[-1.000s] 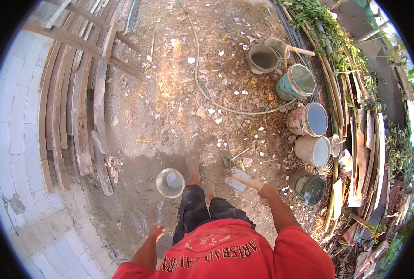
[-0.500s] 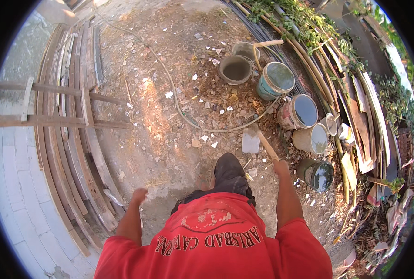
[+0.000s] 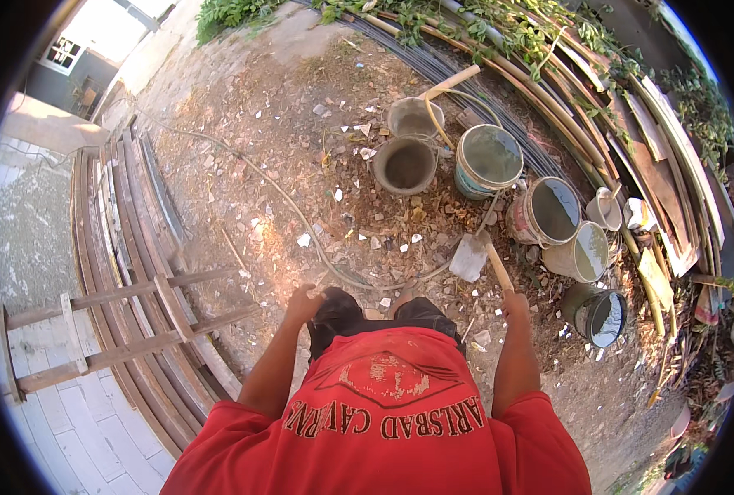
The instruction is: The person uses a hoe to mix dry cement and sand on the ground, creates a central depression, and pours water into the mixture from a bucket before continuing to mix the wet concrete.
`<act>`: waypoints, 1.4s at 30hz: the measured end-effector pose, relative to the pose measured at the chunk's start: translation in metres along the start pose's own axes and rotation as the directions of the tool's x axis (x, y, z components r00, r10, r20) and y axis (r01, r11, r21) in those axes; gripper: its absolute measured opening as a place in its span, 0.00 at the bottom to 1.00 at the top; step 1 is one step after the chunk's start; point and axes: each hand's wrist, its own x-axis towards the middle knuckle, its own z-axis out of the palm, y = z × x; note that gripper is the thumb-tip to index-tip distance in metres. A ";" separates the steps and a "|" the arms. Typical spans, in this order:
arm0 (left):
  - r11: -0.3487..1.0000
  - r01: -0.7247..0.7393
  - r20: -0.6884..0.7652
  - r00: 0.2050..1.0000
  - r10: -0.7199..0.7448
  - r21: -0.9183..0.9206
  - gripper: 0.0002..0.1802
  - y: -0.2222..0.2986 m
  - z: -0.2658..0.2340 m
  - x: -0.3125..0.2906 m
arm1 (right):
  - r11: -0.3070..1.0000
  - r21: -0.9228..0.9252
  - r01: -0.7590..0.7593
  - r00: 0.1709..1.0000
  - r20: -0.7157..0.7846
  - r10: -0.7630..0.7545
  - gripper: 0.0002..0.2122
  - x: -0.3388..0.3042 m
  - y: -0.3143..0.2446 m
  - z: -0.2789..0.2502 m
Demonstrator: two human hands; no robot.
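My right hand [image 3: 515,304] is closed round the wooden handle of a hoe [image 3: 471,256]. Its pale grey, dusty blade hangs ahead of that hand, just over or on the littered ground, near the buckets. Beside my left thigh, my left hand [image 3: 302,307] is held out with its fingers loosely apart and nothing visible in it. Closest to the blade are a teal bucket of water [image 3: 489,161] and a pinkish-white bucket [image 3: 542,211], both at the right. A hose [image 3: 297,210] curves over the ground and passes beside the blade.
More buckets stand to the right, including a cream one [image 3: 577,252] and a dark green one [image 3: 594,315]. Grey tubs [image 3: 405,165] sit farther ahead. Long planks [image 3: 127,272] and a wooden ladder-like frame [image 3: 127,355] lie left. Poles and rods [image 3: 540,107] line the right.
My left hand has moved forward and right, to beside my thigh. The right hand, still round the handle, has shifted slightly right with the hoe. The view has tilted and turned, and both legs now show.
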 end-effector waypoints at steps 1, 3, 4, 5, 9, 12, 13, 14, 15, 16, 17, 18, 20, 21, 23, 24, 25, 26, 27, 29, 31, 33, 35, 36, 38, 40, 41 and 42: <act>0.998 -0.048 0.055 0.997 0.046 0.042 0.31 0.033 0.012 -0.005 | 0.996 0.063 -0.066 0.997 -0.030 0.068 0.17 0.002 0.003 0.000; 0.967 -0.226 -0.117 0.964 0.240 0.117 0.27 0.075 0.043 0.018 | 0.996 -0.007 -0.086 0.993 -0.079 0.085 0.17 0.034 0.019 -0.013; 0.936 -0.341 -0.062 0.936 0.347 0.089 0.26 0.103 0.038 0.038 | 0.995 0.006 -0.100 0.990 -0.104 0.100 0.17 0.047 0.034 -0.025; 0.895 -0.443 -0.015 0.896 0.445 0.056 0.25 0.129 0.032 0.066 | 0.927 -0.369 0.060 0.966 -0.212 -0.147 0.18 0.060 0.046 -0.034; 0.962 -0.261 0.244 0.930 0.274 -0.084 0.22 0.171 -0.005 0.198 | 0.800 -0.598 -0.038 0.970 -0.216 -0.115 0.22 0.069 0.027 -0.004; 0.952 -0.300 0.346 0.900 0.265 0.051 0.22 0.191 0.006 0.329 | 0.794 -0.600 -0.099 0.979 -0.200 -0.029 0.21 0.069 0.012 -0.012; 0.961 -0.267 0.368 0.903 0.221 0.078 0.22 0.182 0.007 0.376 | 0.799 -0.597 -0.077 0.972 -0.223 -0.073 0.23 0.058 0.004 0.001; 0.967 -0.233 0.388 0.905 0.176 0.104 0.21 0.181 0.008 0.420 | 0.802 -0.595 -0.056 0.962 -0.248 -0.117 0.25 0.037 -0.014 0.013; 0.967 -0.222 0.395 0.905 0.158 0.123 0.21 0.190 0.004 0.461 | 0.856 -0.504 -0.109 0.934 -0.346 -0.085 0.31 -0.004 -0.068 0.031; 0.976 -0.189 0.414 0.901 0.128 0.110 0.20 0.225 0.023 0.496 | 0.847 -0.523 -0.095 0.828 -0.513 -0.224 0.31 -0.024 -0.065 0.029; 0.983 -0.138 0.423 0.903 0.077 0.117 0.20 0.250 0.038 0.529 | 0.836 -0.537 -0.112 0.805 -0.542 -0.240 0.29 -0.042 -0.072 0.032; 0.925 -0.323 0.437 0.875 0.210 0.200 0.20 0.262 0.047 0.576 | 0.860 -0.493 -0.129 0.825 -0.534 -0.183 0.28 -0.066 -0.103 0.048; 0.988 -0.113 0.407 0.912 0.060 0.107 0.20 0.294 0.095 0.652 | 0.855 -0.487 -0.178 0.919 -0.392 -0.032 0.25 -0.103 -0.118 0.086; 0.976 -0.212 0.353 0.918 0.181 0.050 0.21 0.301 0.126 0.685 | 0.745 -0.659 -0.105 0.930 -0.331 -0.161 0.20 -0.118 -0.101 0.107; 0.983 -0.178 0.282 0.941 0.185 -0.052 0.27 0.320 0.174 0.738 | 0.866 -0.455 -0.206 0.976 -0.163 0.146 0.26 -0.146 -0.096 0.148; 0.994 -0.042 0.288 0.955 0.069 -0.099 0.31 0.329 0.193 0.759 | 0.857 -0.441 -0.266 0.964 -0.134 0.231 0.25 -0.156 -0.104 0.169; 0.983 0.110 0.271 0.960 -0.067 -0.147 0.35 0.316 0.194 0.794 | 0.860 -0.415 -0.298 0.953 -0.075 0.294 0.24 -0.159 -0.114 0.188; 0.964 0.194 0.228 0.962 -0.151 -0.183 0.36 0.278 0.131 0.872 | 0.899 -0.373 -0.230 0.964 0.038 0.263 0.24 -0.148 -0.126 0.217; 0.958 0.224 0.297 0.941 -0.164 -0.180 0.36 0.289 0.174 0.864 | 0.892 -0.379 -0.246 0.956 0.054 0.287 0.23 -0.153 -0.126 0.215; 0.730 0.560 0.478 0.802 -0.358 -0.392 0.35 0.355 0.245 0.837 | 0.856 -0.400 -0.326 0.934 0.005 0.358 0.21 -0.159 -0.137 0.206; 0.684 0.567 0.455 0.811 -0.367 -0.458 0.33 0.343 0.225 0.881 | 0.882 -0.126 -0.453 0.884 0.062 0.463 0.17 -0.136 -0.167 0.212; 0.620 0.583 0.472 0.806 -0.357 -0.525 0.30 0.353 0.225 0.897 | 0.932 -0.172 -0.318 0.946 0.009 0.325 0.14 -0.136 -0.157 0.218; 0.499 0.635 0.522 0.771 -0.365 -0.589 0.24 0.375 0.225 0.898 | 0.851 -0.090 -0.518 0.852 0.030 0.522 0.14 -0.137 -0.161 0.216; 0.485 0.577 0.448 0.817 -0.364 -0.657 0.16 0.379 0.217 0.899 | 0.848 -0.085 -0.524 0.849 0.034 0.528 0.14 -0.139 -0.164 0.219; 0.514 0.527 0.455 0.848 -0.270 -0.677 0.15 0.392 0.185 0.907 | 0.720 0.148 -0.678 0.735 0.144 0.662 0.14 -0.141 -0.168 0.225; 0.487 0.526 0.538 0.833 -0.131 -0.697 0.19 0.443 0.177 0.885 | 0.664 0.240 -0.708 0.704 0.167 0.690 0.14 -0.149 -0.168 0.226; 0.491 0.511 0.537 0.837 -0.100 -0.705 0.19 0.469 0.168 0.872 | 0.610 0.320 -0.725 0.683 0.217 0.698 0.14 -0.150 -0.169 0.229; 0.528 0.469 0.520 0.852 -0.059 -0.708 0.19 0.490 0.163 0.860 | 0.614 0.344 -0.711 0.695 0.207 0.689 0.14 -0.153 -0.169 0.231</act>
